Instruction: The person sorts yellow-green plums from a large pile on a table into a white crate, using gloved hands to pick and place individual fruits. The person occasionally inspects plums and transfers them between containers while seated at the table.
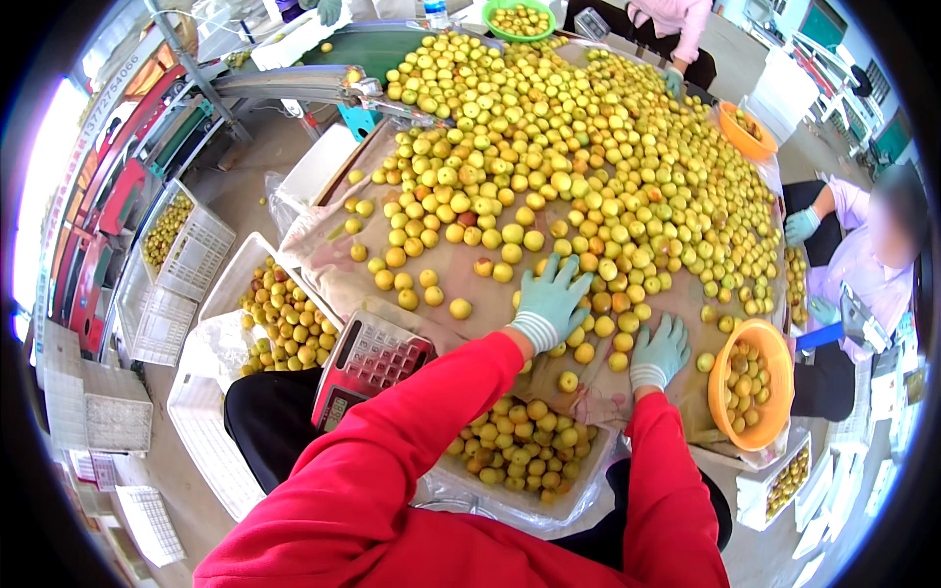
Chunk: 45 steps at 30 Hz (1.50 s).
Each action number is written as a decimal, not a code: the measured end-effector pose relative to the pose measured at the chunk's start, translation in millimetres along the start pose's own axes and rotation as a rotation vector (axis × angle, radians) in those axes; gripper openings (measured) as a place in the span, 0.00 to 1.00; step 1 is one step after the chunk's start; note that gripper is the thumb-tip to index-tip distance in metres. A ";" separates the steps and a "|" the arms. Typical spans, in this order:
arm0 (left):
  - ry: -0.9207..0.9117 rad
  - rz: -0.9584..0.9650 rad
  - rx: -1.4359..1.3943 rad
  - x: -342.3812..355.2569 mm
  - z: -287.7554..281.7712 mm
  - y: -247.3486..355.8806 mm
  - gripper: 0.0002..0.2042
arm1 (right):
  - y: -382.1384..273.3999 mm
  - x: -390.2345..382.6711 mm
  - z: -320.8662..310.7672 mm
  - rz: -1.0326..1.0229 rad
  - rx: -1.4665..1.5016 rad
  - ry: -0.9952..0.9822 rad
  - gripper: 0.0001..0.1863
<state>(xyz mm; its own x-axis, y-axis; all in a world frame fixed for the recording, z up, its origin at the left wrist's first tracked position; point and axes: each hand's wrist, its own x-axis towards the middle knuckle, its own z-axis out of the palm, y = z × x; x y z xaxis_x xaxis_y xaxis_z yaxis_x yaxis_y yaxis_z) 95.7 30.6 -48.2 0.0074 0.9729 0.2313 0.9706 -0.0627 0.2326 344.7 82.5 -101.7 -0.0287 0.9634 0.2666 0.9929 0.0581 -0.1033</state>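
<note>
A heap of small round yellow-green fruits, some with brownish-red patches, covers much of the cloth-covered table. My left hand, in a pale green glove with a striped cuff, lies palm down over fruits at the heap's near side, fingers spread. Gloved the same way, my right hand rests flat near the table's front edge beside a few fruits, its fingers stretched out. What lies under the palms is hidden. Below my forearms, a fruit-filled crate stands between my knees.
An orange basket of fruits stands at the table's right. On the left are a red calculator and a white crate with more fruits. Co-workers sit at the right and far side. A conveyor meets the table's far left.
</note>
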 end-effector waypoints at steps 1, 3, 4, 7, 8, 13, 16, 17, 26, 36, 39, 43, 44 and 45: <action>-0.031 0.000 -0.022 -13.1 -0.2 2.3 0.30 | 0.3 0.4 0.6 0.000 -0.005 0.003 0.31; -0.020 0.007 -0.042 -38.2 -5.8 8.9 0.31 | 1.0 0.9 2.2 -0.002 -0.004 0.017 0.30; -0.069 0.008 -0.055 -49.0 -8.6 10.8 0.32 | 1.9 0.5 2.5 -0.002 -0.004 0.020 0.30; -0.057 0.003 -0.098 -74.6 -20.9 12.7 0.35 | 2.1 0.8 1.6 0.014 0.009 0.013 0.31; -0.052 -0.071 -0.046 -71.6 -25.6 3.3 0.36 | 0.8 0.7 0.5 0.019 0.012 0.010 0.31; -0.076 -0.307 0.122 -42.0 -21.8 -51.7 0.39 | -5.4 -1.6 -5.0 0.020 0.032 -0.001 0.31; -0.062 -0.099 0.028 -58.6 -18.0 -22.6 0.39 | -2.5 -0.7 -2.9 0.019 0.027 0.003 0.31; -0.101 -0.071 -0.010 -63.5 -19.8 -12.4 0.39 | -2.8 -1.3 -4.4 0.020 0.026 0.003 0.31; 0.158 -0.358 0.141 16.6 -25.8 -77.1 0.36 | 1.6 -1.1 -4.4 0.026 0.028 0.019 0.32; -0.094 -0.552 0.178 71.1 -30.9 -155.5 0.36 | -2.5 0.8 -1.0 0.020 0.021 0.023 0.31; -0.166 -0.445 0.131 47.4 -22.7 -128.9 0.36 | -2.3 -0.6 -1.7 0.022 0.000 0.006 0.31; -0.208 -0.313 0.255 11.3 -23.1 -77.8 0.34 | -1.8 -0.4 -3.0 0.033 -0.001 0.000 0.31; -0.179 -0.277 0.269 -0.7 -24.8 -64.2 0.35 | -0.5 -0.7 -2.8 0.032 0.002 0.010 0.31; -0.175 -0.258 0.239 -11.8 -23.1 -57.7 0.37 | -2.4 -0.5 -3.5 0.024 0.011 0.019 0.31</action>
<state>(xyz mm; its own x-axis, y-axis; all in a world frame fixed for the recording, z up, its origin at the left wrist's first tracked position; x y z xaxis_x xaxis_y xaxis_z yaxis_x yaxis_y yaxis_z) 34.0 17.5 -42.5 -0.2232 0.9745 0.0246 0.9745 0.2224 0.0307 342.7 81.0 -98.2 -0.0025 0.9595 0.2818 0.9920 0.0380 -0.1203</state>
